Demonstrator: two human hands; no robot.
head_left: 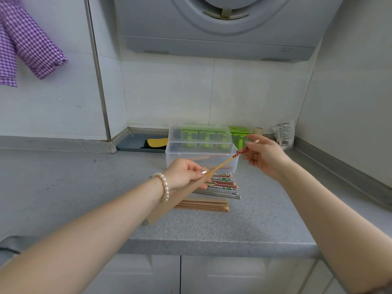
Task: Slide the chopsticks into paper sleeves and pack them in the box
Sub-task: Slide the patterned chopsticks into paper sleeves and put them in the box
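My left hand (185, 174) grips the mouth of a brown paper sleeve (169, 203) that slants down towards me above the counter. My right hand (265, 155) pinches the red patterned top of a pair of chopsticks (224, 163), whose thin ends sit in the sleeve's mouth. Behind them stands the clear plastic box (201, 159), its lid tipped up at the back, with a few sleeved pairs inside. Loose chopsticks (222, 184), wooden and metal, lie in front of the box. A stack of empty sleeves (203, 205) lies nearest me.
A green plastic holder (239, 134) and a white packet (285, 134) stand at the back right. A grey tray (137, 143) with a yellow item sits at the back left. The range hood (212, 28) hangs overhead. The counter's front edge (212, 247) runs below my arms.
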